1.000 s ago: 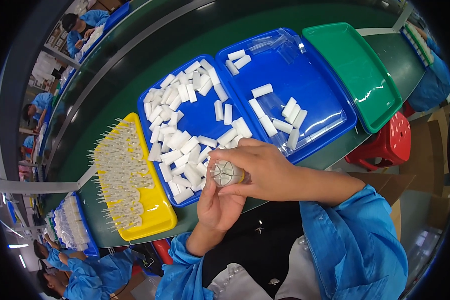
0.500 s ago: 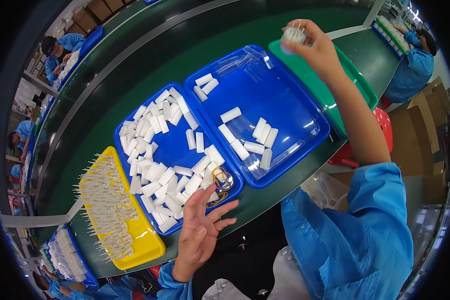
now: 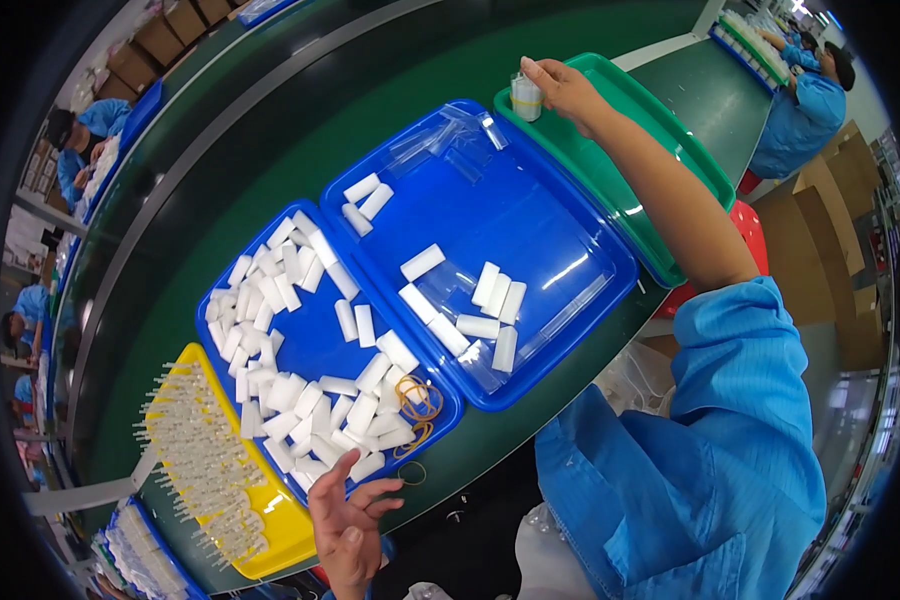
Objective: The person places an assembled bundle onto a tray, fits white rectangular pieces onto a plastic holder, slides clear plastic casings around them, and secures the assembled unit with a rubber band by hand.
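Note:
At the far left corner of the green tray (image 3: 660,130), my right hand (image 3: 562,92) has its fingers on a small upright bundle of white pieces (image 3: 526,100) with a yellowish band round it. Below the near edge of the left blue tray, my left hand (image 3: 346,525) is open, fingers spread and holding nothing. Close to it lie tan rubber bands (image 3: 419,400) in that tray's near right corner, and one loose rubber band (image 3: 413,473) just outside it. White cylinders (image 3: 315,410) lie heaped in the left blue tray (image 3: 315,335).
The second blue tray (image 3: 530,245) holds several white cylinders and clear plastic strips (image 3: 450,145). On the left, a yellow tray (image 3: 280,535) carries rows of thin-stemmed whitish parts (image 3: 195,450). A red stool (image 3: 748,235) stands beyond my right arm. Co-workers sit at benches on both sides.
My right hand has moved leftward and lowered the bundle to the green tray's corner, turning it upright. My left hand has shifted down and left. The whole view has tilted a little.

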A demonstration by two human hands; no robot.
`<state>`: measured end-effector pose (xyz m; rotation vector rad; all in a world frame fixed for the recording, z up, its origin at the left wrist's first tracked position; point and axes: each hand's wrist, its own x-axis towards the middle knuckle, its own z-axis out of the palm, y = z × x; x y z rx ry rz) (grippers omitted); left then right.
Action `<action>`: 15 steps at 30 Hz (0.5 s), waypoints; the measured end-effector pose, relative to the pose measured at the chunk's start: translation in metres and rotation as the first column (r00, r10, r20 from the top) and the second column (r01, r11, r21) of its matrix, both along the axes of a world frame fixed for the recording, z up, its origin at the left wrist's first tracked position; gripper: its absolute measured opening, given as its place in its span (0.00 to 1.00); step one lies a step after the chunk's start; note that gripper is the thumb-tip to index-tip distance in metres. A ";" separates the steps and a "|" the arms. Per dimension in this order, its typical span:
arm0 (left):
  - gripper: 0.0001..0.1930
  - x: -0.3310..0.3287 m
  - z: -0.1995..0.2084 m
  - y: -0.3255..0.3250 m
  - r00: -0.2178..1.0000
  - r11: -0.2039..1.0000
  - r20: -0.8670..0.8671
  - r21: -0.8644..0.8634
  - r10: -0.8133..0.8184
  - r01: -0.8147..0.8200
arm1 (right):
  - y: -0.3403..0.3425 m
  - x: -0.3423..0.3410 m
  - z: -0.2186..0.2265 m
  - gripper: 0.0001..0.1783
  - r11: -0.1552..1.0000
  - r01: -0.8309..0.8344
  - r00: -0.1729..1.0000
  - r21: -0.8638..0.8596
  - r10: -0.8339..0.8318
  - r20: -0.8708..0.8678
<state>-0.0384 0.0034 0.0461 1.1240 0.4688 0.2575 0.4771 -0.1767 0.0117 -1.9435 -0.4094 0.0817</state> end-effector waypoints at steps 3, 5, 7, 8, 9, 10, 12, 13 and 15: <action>0.29 -0.005 0.011 0.007 0.999 1.000 0.038 0.029 -0.013 0.011 | 0.002 -0.016 0.015 0.28 0.992 -0.118 0.988 0.042 0.122 -0.096; 0.31 -0.006 0.011 0.013 0.999 0.998 0.017 0.047 -0.046 0.045 | -0.006 -0.012 0.015 0.28 0.983 -0.182 0.977 0.033 0.184 -0.106; 0.30 -0.006 0.011 0.018 0.999 0.998 0.013 0.055 -0.035 0.035 | -0.010 -0.011 0.013 0.27 0.968 -0.250 0.961 0.024 0.251 -0.119; 0.30 -0.005 0.011 0.019 1.000 0.998 0.012 0.065 -0.016 0.015 | -0.008 -0.010 0.012 0.25 0.965 -0.261 0.962 0.021 0.262 -0.079; 0.29 -0.003 0.014 0.019 1.000 0.998 0.009 0.070 0.003 -0.004 | -0.007 -0.010 0.010 0.23 0.962 -0.273 0.961 0.018 0.273 -0.042; 0.29 -0.003 0.013 0.021 1.000 0.998 0.004 0.069 0.000 0.000 | -0.006 -0.008 0.008 0.23 0.963 -0.270 0.962 0.019 0.270 -0.046; 0.30 -0.006 0.011 0.026 0.999 0.994 0.002 0.100 0.034 -0.034 | -0.005 -0.005 0.006 0.20 0.965 -0.258 0.962 0.046 0.261 -0.080; 0.30 -0.006 0.011 0.028 0.999 0.994 -0.002 0.100 0.034 -0.033 | -0.004 -0.005 0.004 0.20 0.965 -0.257 0.962 0.047 0.260 -0.084; 0.30 -0.007 0.012 0.030 0.999 0.993 -0.009 0.111 0.053 -0.052 | -0.004 -0.009 0.000 0.18 0.965 -0.217 0.968 0.150 0.233 -0.098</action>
